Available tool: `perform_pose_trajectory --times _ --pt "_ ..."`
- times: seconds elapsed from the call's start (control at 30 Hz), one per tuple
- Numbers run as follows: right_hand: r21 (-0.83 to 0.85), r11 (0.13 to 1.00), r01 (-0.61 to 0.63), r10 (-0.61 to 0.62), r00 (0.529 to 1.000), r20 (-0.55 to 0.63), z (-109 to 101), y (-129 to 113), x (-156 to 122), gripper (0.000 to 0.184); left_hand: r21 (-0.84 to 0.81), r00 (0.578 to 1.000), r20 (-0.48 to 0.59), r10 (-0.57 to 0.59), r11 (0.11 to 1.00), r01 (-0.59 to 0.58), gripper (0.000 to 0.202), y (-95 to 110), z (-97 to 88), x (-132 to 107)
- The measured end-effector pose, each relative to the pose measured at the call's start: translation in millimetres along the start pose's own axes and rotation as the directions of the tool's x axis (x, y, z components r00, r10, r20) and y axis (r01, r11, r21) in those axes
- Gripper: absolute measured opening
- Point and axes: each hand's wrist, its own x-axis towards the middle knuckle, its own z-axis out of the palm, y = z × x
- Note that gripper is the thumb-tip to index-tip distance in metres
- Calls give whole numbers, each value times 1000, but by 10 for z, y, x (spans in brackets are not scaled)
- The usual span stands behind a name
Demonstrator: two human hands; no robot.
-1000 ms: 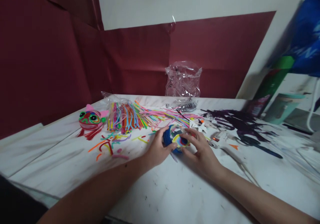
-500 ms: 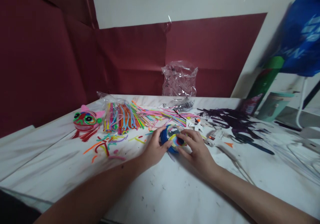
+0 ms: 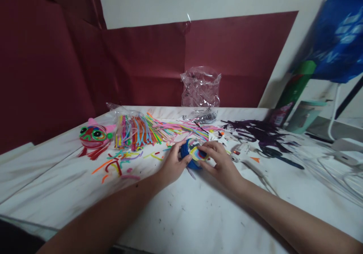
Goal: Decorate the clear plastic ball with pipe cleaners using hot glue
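Observation:
Both hands hold a small round craft piece [image 3: 193,154] wrapped in blue, yellow and red pipe cleaners, resting on the white table [image 3: 198,212]. My left hand [image 3: 171,165] cups its left side with the fingers curled round the blue rim. My right hand [image 3: 219,163] presses its fingertips on the top and right side. Behind the hands lies a spread of coloured pipe cleaners [image 3: 150,131], partly inside a clear bag.
A finished pink, red and green frog-like figure [image 3: 95,135] sits at the left. Cut bits of pipe cleaner [image 3: 119,165] lie near it. An empty clear bag [image 3: 200,87] stands at the back. Dark purple scraps [image 3: 255,131], scissors [image 3: 276,155] and a glue gun [image 3: 244,159] lie at right.
Both hands stay on the round piece. The right fingers have shifted slightly over its top. The view has drifted a little to the right.

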Motion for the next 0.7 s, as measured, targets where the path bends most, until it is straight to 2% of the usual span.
perform_pose_trajectory --times 0.2,0.7 --pt "46 998 -46 45 999 15 -21 48 4 29 -35 1000 -4 -1 999 1 51 -35 0 15" --pt "8 994 -105 105 994 3 -33 80 5 28 -71 999 26 -40 997 41 64 -118 0 -1"
